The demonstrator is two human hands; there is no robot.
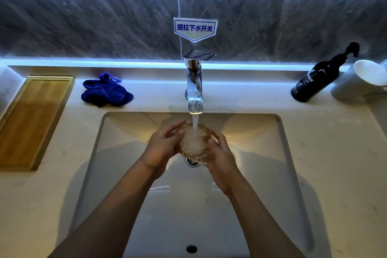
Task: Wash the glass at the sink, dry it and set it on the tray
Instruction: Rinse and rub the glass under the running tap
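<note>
Water's running hard from the chrome tap [194, 84] at the back middle of the desk [335, 153], straight down into the glass [193, 144], which sits out over the middle of the sink [261, 174], just above the drain. Both hands are on it. The left hand [161, 148] cups the glass from its left side, fingers [174, 126] curled round the far rim, wrapped close but not flat together. The right hand [219, 153] closes on the glass from the right, thumb pressed on the near wall, fingers bent round the far side. The glass is gripped between the two palms, tilted mouth-up toward the stream, water churning white inside it.

Room around them: the basin is wide and bare on both sides of the arms, with its walls well clear of the hands. The tap spout hangs just above the glass rim, so that is the tight spot.

Along the back edge of the desk, left of the tap, a crumpled blue cloth [106, 92] lies near the sink's back-left corner. Further left, by the desk's left edge, the wooden tray [31, 121] lies flat, well apart from the sink. At the back-right corner stand a dark pump bottle [318, 77] and, just beside it, a white cup [360, 81]. A small blue-lettered sign [195, 28] is fixed on the wall above the tap.
</note>
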